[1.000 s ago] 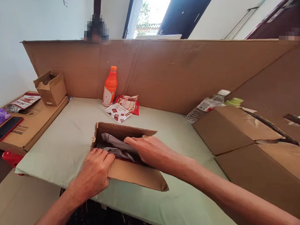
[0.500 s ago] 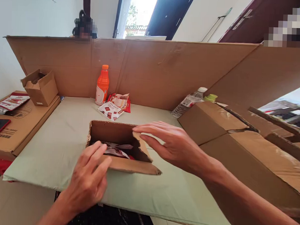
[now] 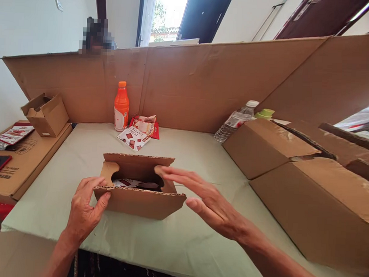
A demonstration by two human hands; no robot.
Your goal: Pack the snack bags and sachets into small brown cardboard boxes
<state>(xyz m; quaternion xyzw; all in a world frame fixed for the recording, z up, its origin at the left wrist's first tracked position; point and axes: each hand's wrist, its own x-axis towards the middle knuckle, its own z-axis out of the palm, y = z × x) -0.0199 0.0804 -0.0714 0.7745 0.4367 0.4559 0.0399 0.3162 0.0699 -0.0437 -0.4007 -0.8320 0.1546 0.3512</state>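
A small cardboard box (image 3: 140, 203) stands near the front of the cloth-covered table, its top open. White snack packets (image 3: 136, 184) with dark red print lie inside, partly hidden by the front flap. My left hand (image 3: 87, 206) pinches the box's front left corner, thumb on the front flap and fingers behind it. The left side flap (image 3: 109, 170) leans inward. My right hand (image 3: 205, 202) has its fingers stretched out, and their tips touch the right side flap (image 3: 160, 172). The right thumb is apart from the fingers, close to the front flap's right end.
An orange bottle (image 3: 121, 108) and snack packets (image 3: 138, 133) are at the back. A clear bottle (image 3: 236, 120) leans beside large cardboard boxes (image 3: 290, 215) on the right. Another small box (image 3: 47, 115) sits at left on a flat carton (image 3: 44, 162). A cardboard wall (image 3: 180, 82) closes the back.
The front flap has come upright from lying outward, and the left side flap now leans in. My left hand has moved left to the corner. My right hand has shifted slightly down.
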